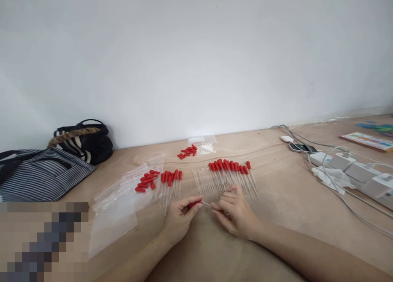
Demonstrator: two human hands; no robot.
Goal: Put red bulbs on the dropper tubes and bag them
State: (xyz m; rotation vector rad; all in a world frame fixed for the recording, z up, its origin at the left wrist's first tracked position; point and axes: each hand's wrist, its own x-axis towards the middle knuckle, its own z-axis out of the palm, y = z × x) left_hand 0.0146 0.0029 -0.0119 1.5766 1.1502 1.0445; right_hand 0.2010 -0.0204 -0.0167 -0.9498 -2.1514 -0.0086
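Observation:
Between the fingers of my left hand [179, 216] is a red rubber bulb [194, 204]. A thin clear glass dropper tube [206, 204] runs from it to my right hand [231, 210], whose fingertips pinch the other end. Beyond my right hand lies a row of glass droppers with red bulbs [225, 165], with several bare glass tubes [204, 180] at its left end. A smaller group of red-capped droppers [172, 176] is near my left hand. Loose red bulbs [146, 180] rest on clear plastic bags [119, 204] at the left.
More red bulbs [188, 152] lie by a small clear bag [207, 147] near the wall. A striped bag [46, 173] and a black bag [95, 141] stand at the left. White chargers [365, 175], cables, a phone [302, 148] and crumpled tissue [330, 179] occupy the right.

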